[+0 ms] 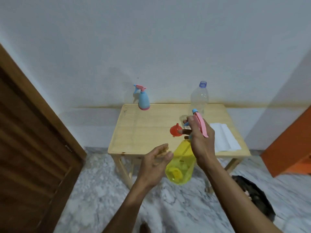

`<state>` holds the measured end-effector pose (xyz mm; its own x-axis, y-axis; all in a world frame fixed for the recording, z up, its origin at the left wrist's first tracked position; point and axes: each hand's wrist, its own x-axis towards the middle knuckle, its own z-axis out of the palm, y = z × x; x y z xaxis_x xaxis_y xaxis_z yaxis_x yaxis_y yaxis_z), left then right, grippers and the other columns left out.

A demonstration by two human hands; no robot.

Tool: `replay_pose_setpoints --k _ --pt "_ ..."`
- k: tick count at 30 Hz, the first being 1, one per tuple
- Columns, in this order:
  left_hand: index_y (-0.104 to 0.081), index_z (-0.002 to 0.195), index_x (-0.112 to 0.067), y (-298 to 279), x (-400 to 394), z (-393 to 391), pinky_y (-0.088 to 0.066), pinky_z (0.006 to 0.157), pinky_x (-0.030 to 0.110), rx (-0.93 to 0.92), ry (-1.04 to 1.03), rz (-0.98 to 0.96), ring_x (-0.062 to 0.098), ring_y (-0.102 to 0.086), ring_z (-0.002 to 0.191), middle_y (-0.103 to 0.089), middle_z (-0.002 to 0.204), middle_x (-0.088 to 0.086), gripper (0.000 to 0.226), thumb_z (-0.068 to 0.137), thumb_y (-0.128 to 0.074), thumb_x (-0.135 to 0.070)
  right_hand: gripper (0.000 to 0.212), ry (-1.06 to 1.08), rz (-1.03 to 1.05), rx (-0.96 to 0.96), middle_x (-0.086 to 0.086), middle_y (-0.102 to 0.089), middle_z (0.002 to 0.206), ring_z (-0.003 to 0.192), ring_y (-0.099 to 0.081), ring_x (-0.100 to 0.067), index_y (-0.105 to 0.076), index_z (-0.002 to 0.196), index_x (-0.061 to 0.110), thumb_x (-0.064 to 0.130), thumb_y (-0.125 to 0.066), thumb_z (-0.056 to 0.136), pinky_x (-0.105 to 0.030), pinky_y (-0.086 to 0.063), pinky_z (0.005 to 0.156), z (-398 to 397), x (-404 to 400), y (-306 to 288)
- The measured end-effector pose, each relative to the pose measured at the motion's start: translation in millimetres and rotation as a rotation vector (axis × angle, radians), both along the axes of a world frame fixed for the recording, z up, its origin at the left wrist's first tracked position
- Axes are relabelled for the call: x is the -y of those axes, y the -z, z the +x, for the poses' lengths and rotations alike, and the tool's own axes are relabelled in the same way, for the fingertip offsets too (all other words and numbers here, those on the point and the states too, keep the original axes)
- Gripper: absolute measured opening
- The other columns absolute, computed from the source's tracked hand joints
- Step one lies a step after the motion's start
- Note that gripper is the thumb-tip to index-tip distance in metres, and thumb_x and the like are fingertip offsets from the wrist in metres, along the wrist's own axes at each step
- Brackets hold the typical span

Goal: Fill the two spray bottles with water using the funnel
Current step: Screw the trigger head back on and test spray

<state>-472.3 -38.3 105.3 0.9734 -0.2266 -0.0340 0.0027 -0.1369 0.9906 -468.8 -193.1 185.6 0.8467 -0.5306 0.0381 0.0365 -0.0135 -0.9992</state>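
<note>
Both hands work at lower centre: the right hand (202,140) grips the translucent yellow plastic spray bottle's (180,163) pink trigger head (201,125), probably unscrewing it, while the left hand (156,158) hovers open beside.

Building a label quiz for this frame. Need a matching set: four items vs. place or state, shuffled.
Items:
1. yellow spray bottle
2. blue spray bottle
3. red funnel
4. clear plastic bottle

Places/states:
A. lying mid-table
B. upright, table's back right
C. tilted in the air, right hand gripping its pink sprayer head
D. upright, table's back left corner

Pairs: 1-C, 2-D, 3-A, 4-B
</note>
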Motion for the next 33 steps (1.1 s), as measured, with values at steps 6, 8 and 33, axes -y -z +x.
replay_pose_setpoints --k 6,8,33 --pt "-0.060 0.132 -0.028 1.2 -30.4 -28.3 -0.050 0.100 0.032 0.136 -0.039 0.364 0.001 -0.055 0.122 -0.062 0.130 -0.013 0.051 0.087 -0.070 -0.049 0.025 -0.007 -0.102 -0.108 0.005 -0.073 0.091 0.068 -0.076 -0.017 -0.070 0.110 0.023 0.042 -0.056 0.102 -0.046 -0.057 0.080 -51.4 6.4 27.3" --pt "-0.059 0.134 -0.025 1.5 -45.0 -27.8 -0.047 0.104 0.033 0.166 -0.038 0.476 0.007 -0.054 0.126 -0.060 0.134 -0.009 0.054 0.087 -0.069 -0.050 0.023 -0.012 -0.147 -0.154 0.000 -0.071 0.085 0.065 -0.075 -0.016 -0.069 0.094 0.023 0.040 -0.056 0.102 -0.044 -0.056 0.077 -63.8 0.3 34.7" --pt "-0.049 0.137 -0.015 31.6 -141.3 9.0 -0.049 0.098 0.045 -0.164 0.127 0.961 0.032 -0.055 0.122 -0.052 0.139 0.011 0.059 0.090 -0.066 -0.045 0.041 -0.109 -0.410 -0.544 -0.010 -0.069 0.075 0.071 -0.064 -0.027 -0.065 0.075 0.009 0.042 -0.045 0.089 -0.038 -0.052 0.069 -33.1 -93.9 85.4"
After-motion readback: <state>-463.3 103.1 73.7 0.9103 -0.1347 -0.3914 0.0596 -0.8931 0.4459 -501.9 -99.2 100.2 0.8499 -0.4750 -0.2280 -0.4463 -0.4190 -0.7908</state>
